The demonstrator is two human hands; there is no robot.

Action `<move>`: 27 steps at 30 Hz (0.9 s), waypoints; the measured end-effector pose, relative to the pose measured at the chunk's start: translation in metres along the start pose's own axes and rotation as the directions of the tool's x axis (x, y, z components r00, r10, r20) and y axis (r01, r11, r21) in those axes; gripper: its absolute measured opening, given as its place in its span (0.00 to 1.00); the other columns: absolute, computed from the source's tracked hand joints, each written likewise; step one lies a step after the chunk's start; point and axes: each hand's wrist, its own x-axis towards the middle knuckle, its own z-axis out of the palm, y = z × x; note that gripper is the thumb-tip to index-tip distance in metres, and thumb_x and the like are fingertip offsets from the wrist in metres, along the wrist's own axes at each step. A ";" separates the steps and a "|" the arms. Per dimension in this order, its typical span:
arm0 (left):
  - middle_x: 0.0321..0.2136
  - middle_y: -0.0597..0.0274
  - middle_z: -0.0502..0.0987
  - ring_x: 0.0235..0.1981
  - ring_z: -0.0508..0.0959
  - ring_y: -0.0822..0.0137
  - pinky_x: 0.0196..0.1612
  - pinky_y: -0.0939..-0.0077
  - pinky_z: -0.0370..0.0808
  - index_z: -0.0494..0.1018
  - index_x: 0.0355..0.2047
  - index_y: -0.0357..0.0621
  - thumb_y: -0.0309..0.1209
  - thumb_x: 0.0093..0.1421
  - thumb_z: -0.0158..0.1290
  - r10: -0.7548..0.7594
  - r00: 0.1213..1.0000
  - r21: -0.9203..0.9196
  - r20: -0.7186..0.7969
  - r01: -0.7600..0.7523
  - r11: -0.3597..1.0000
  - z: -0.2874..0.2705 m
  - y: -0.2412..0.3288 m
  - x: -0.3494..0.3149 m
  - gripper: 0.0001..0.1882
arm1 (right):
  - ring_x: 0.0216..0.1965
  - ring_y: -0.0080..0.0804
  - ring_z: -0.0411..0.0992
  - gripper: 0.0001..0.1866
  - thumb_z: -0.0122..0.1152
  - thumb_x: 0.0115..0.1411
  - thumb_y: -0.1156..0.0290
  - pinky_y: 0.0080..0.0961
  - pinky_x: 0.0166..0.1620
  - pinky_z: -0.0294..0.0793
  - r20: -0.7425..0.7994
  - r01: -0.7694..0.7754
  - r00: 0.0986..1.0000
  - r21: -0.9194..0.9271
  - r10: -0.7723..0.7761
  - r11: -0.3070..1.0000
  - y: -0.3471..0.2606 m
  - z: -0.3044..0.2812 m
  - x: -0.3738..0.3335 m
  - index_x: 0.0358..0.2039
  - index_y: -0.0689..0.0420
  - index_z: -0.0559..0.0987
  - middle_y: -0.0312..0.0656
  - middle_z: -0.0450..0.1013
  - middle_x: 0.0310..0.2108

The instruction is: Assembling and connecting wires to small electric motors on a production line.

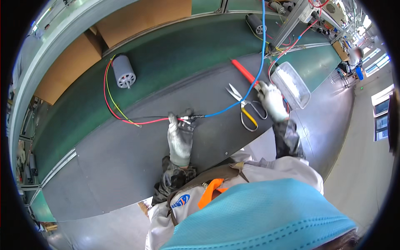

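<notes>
My left hand (180, 141), in a grey-white glove, is closed around the place where a motor's red wire (155, 122) and black wire meet the dark end of a blue cable (225, 111). The exact joint is partly hidden by the fingers. The wires run left to a grey cylindrical motor (123, 71), which also has a yellow-green wire with a loose end. My right hand (273, 101), gloved too, has its fingers closed at the near end of a red-handled tool (245, 71). Scissors (243, 109) with a yellow grip lie open between the hands.
A clear plastic box (291, 85) with pale contents stands right of my right hand. Grey matting (112, 166) covers the near bench, with a green belt surface (166, 54) behind. Another motor (255, 24) sits at the back by a metal post. Cardboard (141, 21) stands along the far side.
</notes>
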 end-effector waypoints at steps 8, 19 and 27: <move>0.36 0.59 0.80 0.38 0.79 0.68 0.46 0.72 0.74 0.77 0.44 0.32 0.42 0.75 0.45 0.030 0.999 0.591 -0.027 -0.008 0.807 0.018 0.014 -0.007 0.22 | 0.46 0.33 0.79 0.19 0.61 0.69 0.63 0.32 0.52 0.77 0.111 -0.004 0.553 0.991 -0.826 0.130 -0.150 -0.028 -0.035 0.58 0.56 0.79 0.43 0.80 0.50; 0.33 0.64 0.81 0.31 0.76 0.67 0.36 0.72 0.72 0.80 0.39 0.38 0.35 0.72 0.51 0.294 0.932 0.976 0.211 -0.186 -0.110 -0.056 0.118 0.046 0.14 | 0.39 0.54 0.79 0.22 0.59 0.67 0.52 0.45 0.46 0.78 0.414 0.170 0.791 0.559 -0.451 0.812 -0.063 -0.023 0.021 0.46 0.60 0.83 0.54 0.80 0.32; 0.30 0.62 0.81 0.32 0.80 0.54 0.34 0.56 0.77 0.80 0.29 0.52 0.36 0.59 0.58 0.186 0.545 0.523 0.818 -0.569 -0.635 -0.071 0.079 0.144 0.05 | 0.41 0.27 0.77 0.25 0.57 0.72 0.61 0.21 0.48 0.75 -0.126 0.594 0.804 0.170 -0.581 0.786 -0.071 0.081 0.282 0.65 0.59 0.73 0.47 0.80 0.49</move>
